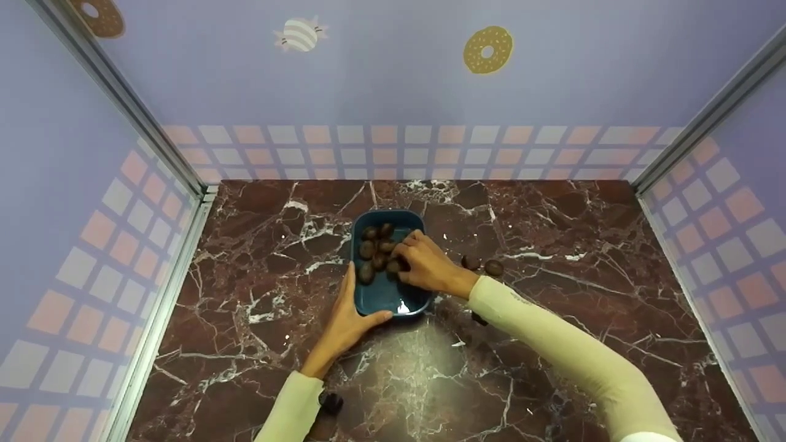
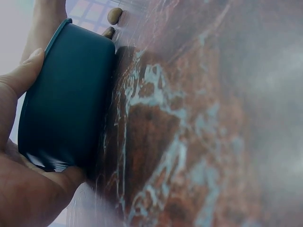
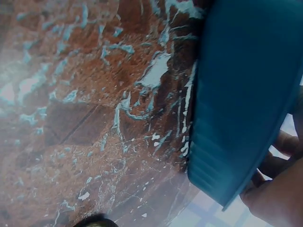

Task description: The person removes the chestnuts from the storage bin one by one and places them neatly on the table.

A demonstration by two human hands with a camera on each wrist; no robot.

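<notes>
A blue rectangular container [image 1: 387,301] stands on the marbled table and holds several dark brown, egg-shaped pieces [image 1: 366,248], mostly along its left side. My left hand [image 1: 344,316] grips the container's near left corner, fingers along the left wall and thumb at the near edge. In the left wrist view, that thumb [image 2: 71,177] lies low against the wall. Reaching in over the right rim, my right hand [image 1: 427,264] has curled fingers around one brown piece [image 1: 394,267]. The right wrist view shows the container's outer wall [image 3: 246,94], with the right fingers partly hidden beyond its rim.
On the table right of the container lie more brown pieces [image 1: 494,267], one close to the right forearm. A dark object [image 1: 331,403] sits at the left wrist. Patterned panels [image 1: 393,73] enclose the table [image 1: 264,362] at the back and sides.
</notes>
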